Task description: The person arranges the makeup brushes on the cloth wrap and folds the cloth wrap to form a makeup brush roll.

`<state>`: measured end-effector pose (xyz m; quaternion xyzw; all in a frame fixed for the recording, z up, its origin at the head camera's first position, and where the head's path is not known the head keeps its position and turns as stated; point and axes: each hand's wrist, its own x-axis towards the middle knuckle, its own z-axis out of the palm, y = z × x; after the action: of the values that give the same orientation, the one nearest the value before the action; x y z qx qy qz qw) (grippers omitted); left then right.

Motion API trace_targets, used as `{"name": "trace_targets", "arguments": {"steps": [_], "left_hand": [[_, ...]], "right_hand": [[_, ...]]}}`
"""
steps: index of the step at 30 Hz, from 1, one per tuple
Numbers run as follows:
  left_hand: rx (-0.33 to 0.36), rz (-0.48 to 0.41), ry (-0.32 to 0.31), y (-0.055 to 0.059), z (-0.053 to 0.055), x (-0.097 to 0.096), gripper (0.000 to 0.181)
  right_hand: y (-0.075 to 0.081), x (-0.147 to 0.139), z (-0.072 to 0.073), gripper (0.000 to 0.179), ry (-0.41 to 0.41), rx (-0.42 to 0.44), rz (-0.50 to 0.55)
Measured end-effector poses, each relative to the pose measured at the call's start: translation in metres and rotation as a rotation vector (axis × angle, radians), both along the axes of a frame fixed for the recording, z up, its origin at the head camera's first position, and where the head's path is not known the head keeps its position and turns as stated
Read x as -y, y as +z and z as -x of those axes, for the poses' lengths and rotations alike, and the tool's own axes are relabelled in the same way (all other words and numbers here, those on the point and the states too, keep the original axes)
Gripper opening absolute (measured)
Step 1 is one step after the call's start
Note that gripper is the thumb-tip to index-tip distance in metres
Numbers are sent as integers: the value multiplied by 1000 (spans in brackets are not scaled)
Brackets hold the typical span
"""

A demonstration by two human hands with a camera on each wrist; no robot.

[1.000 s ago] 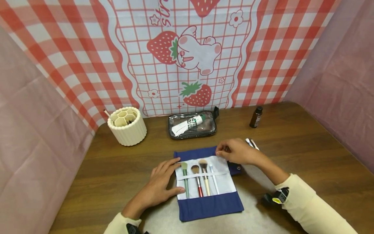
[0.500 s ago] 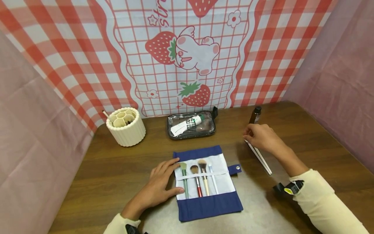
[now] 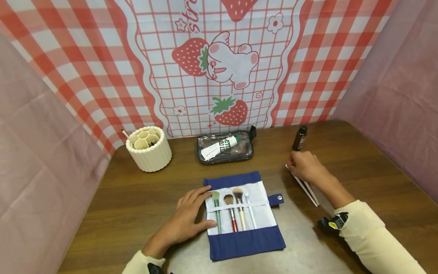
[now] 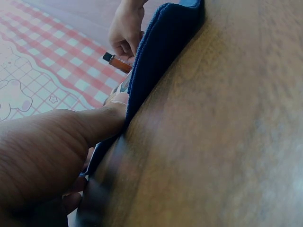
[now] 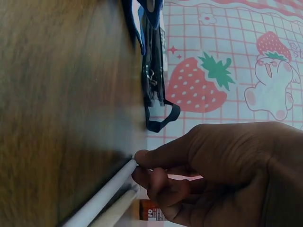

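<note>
A navy and white brush roll (image 3: pixel 246 243) lies unfolded on the table, with a green makeup brush (image 3: pixel 218 215), a red-handled one (image 3: pixel 234 220), a beige-handled one (image 3: pixel 241 217) and a slim pale one (image 3: pixel 251 215) under its strap. My left hand (image 3: pixel 188 213) rests on the roll's left edge, fingers fairly straight. To the right of the roll, two slim brushes lie side by side. My right hand (image 3: pixel 306 165) pinches the far end of the white brush (image 5: pixel 104 194) between thumb and forefinger, hiding its head. The second, creamier brush (image 5: pixel 116 208) lies just beside it.
Behind my right hand stands a small dark bottle (image 3: pixel 299 139). A clear zip pouch (image 3: pixel 224 146) holding a white tube lies at the back middle. At the back left is a cream ribbed organizer cup (image 3: pixel 150 156). The roll's snap tab (image 3: pixel 275 199) sticks out rightward.
My right hand has left the roll's upper right corner, moved right to the two slim brushes and taken the white one's end. My left hand has stayed on the roll.
</note>
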<state>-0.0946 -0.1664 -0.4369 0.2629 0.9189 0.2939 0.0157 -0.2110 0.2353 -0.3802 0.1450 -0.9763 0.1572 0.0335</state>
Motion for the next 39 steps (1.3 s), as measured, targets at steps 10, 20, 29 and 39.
{"name": "trace_targets", "arguments": {"steps": [10, 20, 29, 39], "left_hand": [[-1, 4, -1, 0, -1, 0, 87], [-12, 3, -3, -1, 0, -1, 87], [-26, 4, -2, 0, 0, 0, 85], [-35, -2, -8, -1, 0, 0, 85]], "right_hand": [[-2, 6, -1, 19, -22, 31, -27], [15, 6, 2, 17, -6, 106, 163], [30, 1, 1, 30, 32, 296, 565], [35, 6, 6, 33, 22, 363, 868]]}}
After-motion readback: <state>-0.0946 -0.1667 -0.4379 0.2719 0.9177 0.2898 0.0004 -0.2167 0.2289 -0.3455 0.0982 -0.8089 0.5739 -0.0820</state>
